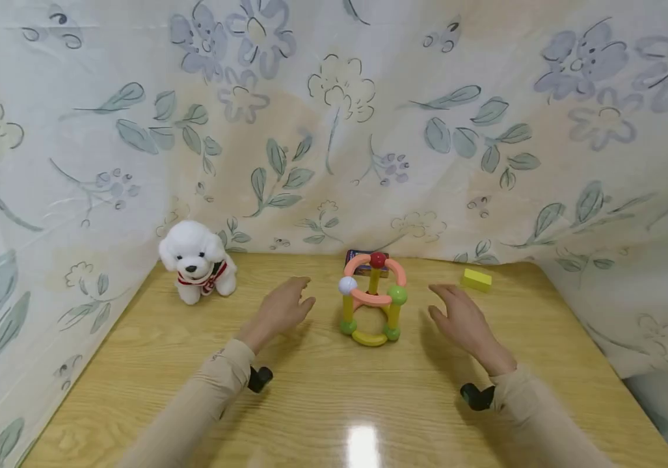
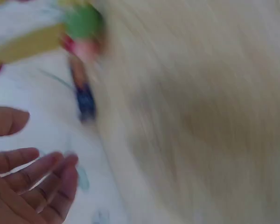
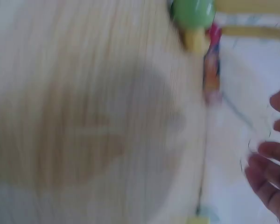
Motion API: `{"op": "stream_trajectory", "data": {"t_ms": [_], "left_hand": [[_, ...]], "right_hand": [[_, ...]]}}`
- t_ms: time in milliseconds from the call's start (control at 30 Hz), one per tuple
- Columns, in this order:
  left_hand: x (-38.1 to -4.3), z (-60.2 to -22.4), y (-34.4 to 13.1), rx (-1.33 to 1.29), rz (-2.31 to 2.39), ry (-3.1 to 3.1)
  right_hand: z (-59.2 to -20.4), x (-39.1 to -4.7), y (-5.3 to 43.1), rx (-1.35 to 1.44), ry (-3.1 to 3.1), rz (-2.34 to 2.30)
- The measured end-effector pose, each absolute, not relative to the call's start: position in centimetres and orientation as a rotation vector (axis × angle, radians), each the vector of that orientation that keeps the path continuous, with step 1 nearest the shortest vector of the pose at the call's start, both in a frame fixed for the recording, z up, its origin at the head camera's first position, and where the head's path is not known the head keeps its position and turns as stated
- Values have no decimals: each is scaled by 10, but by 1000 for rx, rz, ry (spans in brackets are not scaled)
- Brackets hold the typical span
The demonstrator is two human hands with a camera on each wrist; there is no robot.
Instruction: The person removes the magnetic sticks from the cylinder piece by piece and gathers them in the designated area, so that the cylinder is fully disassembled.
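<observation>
A frame built of coloured toy rods and balls [image 1: 372,300] stands upright on the wooden table between my two hands. It has pink curved pieces on top, yellow upright rods, a yellow curve at the base, and red, white and green balls. My left hand [image 1: 280,308] hovers to its left, fingers relaxed and apart from it. To its right my right hand [image 1: 466,322] is held over the table with loose, empty fingers. In the left wrist view a blurred green ball [image 2: 84,22] shows near the top; the right wrist view has a green ball [image 3: 194,12] too.
A white plush dog [image 1: 193,261] with a red-trimmed outfit sits at the back left of the table [image 1: 310,403]. Behind the frame lies a small dark box [image 1: 358,255]. A yellow block [image 1: 477,280] lies at the back right. Floral cloth [image 1: 334,130] hangs behind.
</observation>
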State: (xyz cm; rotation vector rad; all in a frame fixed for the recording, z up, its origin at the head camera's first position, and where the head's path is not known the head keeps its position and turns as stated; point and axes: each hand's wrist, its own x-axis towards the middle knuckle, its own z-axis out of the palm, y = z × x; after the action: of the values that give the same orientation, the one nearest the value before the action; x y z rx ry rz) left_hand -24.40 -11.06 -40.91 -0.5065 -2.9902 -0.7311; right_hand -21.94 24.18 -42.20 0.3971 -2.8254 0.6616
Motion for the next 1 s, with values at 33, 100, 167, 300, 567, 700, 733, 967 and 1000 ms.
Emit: {"op": "stream_trajectory", "data": {"t_ms": [33, 100, 167, 300, 567, 700, 733, 967, 1000], "left_hand": [[-241, -409, -105, -508, -891, -2959], [-233, -409, -93, -530, -1177, -2883], [-227, -410, -82, -572, -1340, -2825], [-219, -416, -63, -643, -1441, -2748], [-206, -429, -55, -620, -1314, -2602], [-184, -428, -60, -670, -1291, -2599], [-178, -427, -62, -684, -1292, -2602], [-146, -421, -77, -734, -1348, -2604], [-145, -419, -79, -712, -1361, -2594]], "right_hand": [[-422, -216, 237, 399, -2807, 757], [-421, -209, 226, 402, -2786, 942], [-421, -203, 214, 412, -2773, 1095], [-424, -197, 193, 392, -2759, 1239], [-431, -183, 180, 336, -2677, 1274], [-430, -161, 182, 376, -2632, 1265], [-430, -155, 183, 393, -2624, 1269], [-428, -122, 186, 418, -2653, 1314], [-427, -121, 188, 395, -2653, 1314]]}}
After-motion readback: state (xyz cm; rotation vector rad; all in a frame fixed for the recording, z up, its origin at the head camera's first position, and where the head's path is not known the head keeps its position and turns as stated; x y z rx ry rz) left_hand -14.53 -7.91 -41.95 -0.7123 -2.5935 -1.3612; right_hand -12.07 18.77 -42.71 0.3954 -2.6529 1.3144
